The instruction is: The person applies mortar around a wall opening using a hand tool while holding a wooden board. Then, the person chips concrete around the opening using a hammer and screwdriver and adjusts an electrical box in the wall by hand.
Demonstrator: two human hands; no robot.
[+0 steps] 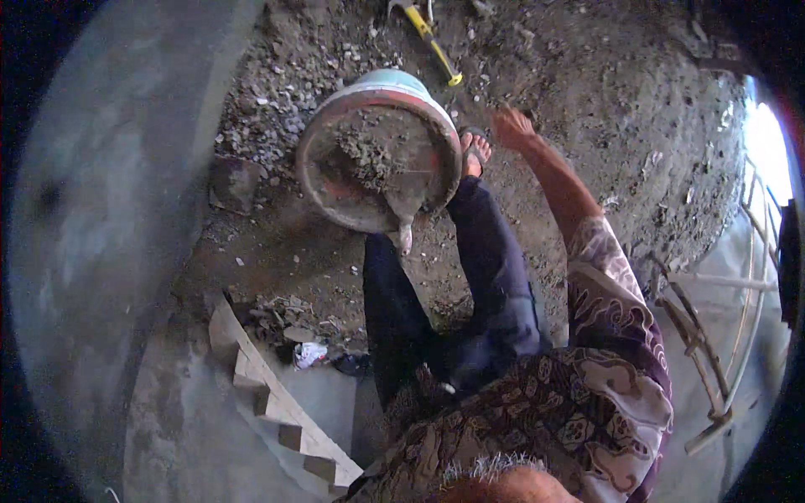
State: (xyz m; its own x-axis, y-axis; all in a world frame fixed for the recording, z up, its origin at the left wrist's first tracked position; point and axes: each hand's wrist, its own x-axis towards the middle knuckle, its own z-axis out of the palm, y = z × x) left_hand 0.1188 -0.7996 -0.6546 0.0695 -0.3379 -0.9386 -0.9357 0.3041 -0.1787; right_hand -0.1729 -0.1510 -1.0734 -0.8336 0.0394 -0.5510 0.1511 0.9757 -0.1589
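Right grip (pixel 512 129) blurry, can't tell if it's spread or pinching, round tub (pixel 401 80) to its left, not touching, lumpy grey mud (pixel 369 151) and trowel (pixel 404 207) in it, yellow-handled hammer (pixel 433 45) ahead and left.

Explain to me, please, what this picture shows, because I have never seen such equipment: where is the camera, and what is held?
There is no machine arm here, only a person with bare hands. The single picture comes from a wide fisheye camera on the person's head, looking down, so straight edges bend near the rim. The person's right hand appears beside the sandaled foot; its fingers are blurred, and I cannot make out anything held. The left hand is not visible. On the rubble-strewn ground stands a round tub with grey mortar-like mix inside. A trowel lies at its near edge, and a yellow-handled hammer lies beyond it.
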